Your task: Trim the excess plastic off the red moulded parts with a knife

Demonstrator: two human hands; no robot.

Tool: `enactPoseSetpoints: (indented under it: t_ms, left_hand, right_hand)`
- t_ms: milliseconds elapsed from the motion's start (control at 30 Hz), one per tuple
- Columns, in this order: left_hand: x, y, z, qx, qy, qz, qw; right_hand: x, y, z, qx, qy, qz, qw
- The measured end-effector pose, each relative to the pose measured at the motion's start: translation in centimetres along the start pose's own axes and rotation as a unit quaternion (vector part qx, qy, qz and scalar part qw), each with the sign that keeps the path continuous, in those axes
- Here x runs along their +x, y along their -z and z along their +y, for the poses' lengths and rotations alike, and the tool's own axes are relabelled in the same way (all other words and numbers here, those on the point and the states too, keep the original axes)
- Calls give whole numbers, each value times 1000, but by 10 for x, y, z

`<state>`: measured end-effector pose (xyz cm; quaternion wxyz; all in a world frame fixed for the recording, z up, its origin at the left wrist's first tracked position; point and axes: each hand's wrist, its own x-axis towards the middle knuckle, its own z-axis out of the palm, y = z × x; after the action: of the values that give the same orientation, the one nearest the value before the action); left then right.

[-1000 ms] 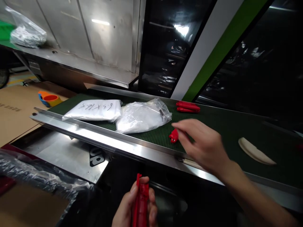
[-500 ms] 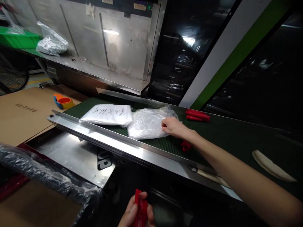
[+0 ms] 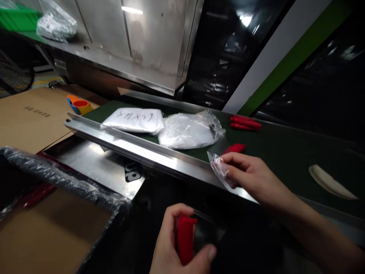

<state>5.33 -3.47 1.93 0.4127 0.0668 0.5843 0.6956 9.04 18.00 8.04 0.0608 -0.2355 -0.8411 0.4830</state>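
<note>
My right hand (image 3: 248, 173) pinches a small clear plastic bag (image 3: 218, 167) over the near rail of the conveyor. Low in the view, my left hand (image 3: 176, 243) has its fingers curled round a red plastic piece (image 3: 185, 238), whose exact kind I cannot make out. Beyond the right hand a large clear bag of thin plastic bags (image 3: 189, 131) lies on the green belt, its right end crumpled. Beside it sits a white packet (image 3: 134, 120) with handwritten figures. Another red piece (image 3: 236, 148) shows just behind my right fingers.
Red pieces (image 3: 245, 123) lie by the belt's far edge, and a pale curved piece (image 3: 332, 182) is at right. A metal rail (image 3: 142, 146) edges the belt. Orange and blue rings (image 3: 80, 105) sit on cardboard (image 3: 25, 118). A plastic-wrapped box edge (image 3: 65, 177) stands lower left.
My right hand has drawn back from the large bag towards me, now with a small clear bag in it. My left hand has risen with its red piece, and the camera has tilted down.
</note>
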Motion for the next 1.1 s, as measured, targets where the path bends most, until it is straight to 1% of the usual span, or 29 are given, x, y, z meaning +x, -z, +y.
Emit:
enactPoseSetpoints:
  t_ms: [67, 133, 200, 267, 333, 400, 467, 533, 567, 600, 667, 700, 767, 900, 967, 1033, 1067, 1100]
  left_hand:
    - [-2, -10, 3, 22, -33, 27, 999]
    - [0, -17, -1, 16, -51, 27, 998]
    - [2, -21, -10, 6, -45, 7, 999]
    - [3, -21, -18, 22, -26, 2, 999]
    - [4, -21, -25, 54, -12, 12, 998]
    - [4, -22, -29, 71, -1, 20, 997]
    - [5, -24, -30, 66, 11, 19, 998]
    - [6, -27, -30, 69, 22, 5, 997]
    - [7, -28, -30, 73, 25, -5, 997]
    - [7, -30, -30, 76, 26, -13, 997]
    - [8, -31, -30, 79, 28, -23, 996]
    - [8, -32, -31, 80, 30, -24, 996]
    - [9, -32, -34, 105, 29, -27, 994]
    - [12, -32, -42, 184, -6, -25, 983]
    - [13, -31, -44, 204, -15, -19, 979]
    - [14, -30, -45, 223, -16, -27, 974]
    - [15, -29, -45, 235, -16, -38, 971]
    - [15, -27, -45, 257, -22, -47, 965]
  right_hand:
    - [-31, -21, 1, 17, -8, -6, 1000]
    - [-55, -40, 7, 34, -8, -22, 999]
    - [-71, -53, 18, 56, -11, -30, 998]
    - [-81, -59, 32, 81, -36, -14, 996]
    - [-89, -60, 45, 106, -74, 8, 991]
    - [-95, -56, 54, 111, -99, 11, 989]
    - [-100, -51, 59, 73, -87, 32, 993]
    - [-103, -46, 60, 30, -44, 42, 998]
    - [-104, -44, 59, 21, -24, 26, 999]
    - [-104, -42, 58, 23, -12, -7, 1000]
    - [-104, -40, 57, 44, -14, -79, 996]
    - [-103, -40, 58, 50, -24, -91, 994]
    - [-102, -41, 60, 44, -37, -66, 996]
    - [-104, -48, 68, -6, -29, 21, 999]
    - [-107, -50, 68, -22, -1, 44, 999]
    - [-109, -49, 67, -41, 50, 30, 997]
    - [-110, -48, 65, -48, 68, 13, 996]
    - [-110, -47, 64, -51, 70, 1, 996]
